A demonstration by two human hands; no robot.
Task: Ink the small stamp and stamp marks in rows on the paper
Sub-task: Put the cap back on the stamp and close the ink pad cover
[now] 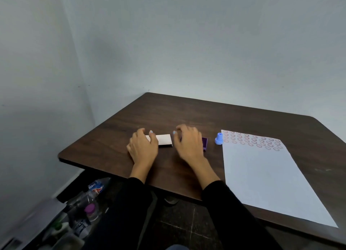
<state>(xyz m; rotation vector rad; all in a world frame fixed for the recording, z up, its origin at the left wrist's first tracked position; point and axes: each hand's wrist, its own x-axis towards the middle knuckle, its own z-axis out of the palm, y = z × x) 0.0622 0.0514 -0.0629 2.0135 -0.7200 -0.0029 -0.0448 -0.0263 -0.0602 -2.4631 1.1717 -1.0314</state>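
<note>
A small blue stamp (218,139) stands upright on the dark wooden table (187,111), just off the top left corner of the white paper (262,175). Rows of red smiley marks (252,140) run along the paper's far edge. My left hand (143,147) grips the left end of a flat white box (164,140) lying on the table. My right hand (189,143) arches over a purple ink pad (205,144), fingers curled around it. Only the pad's right end shows. Neither hand touches the stamp.
The table stands in a corner with walls behind and to the left. On the floor at the lower left are plastic bottles (89,199), one with a purple cap. The table's rounded left edge (61,156) lies close to my left hand.
</note>
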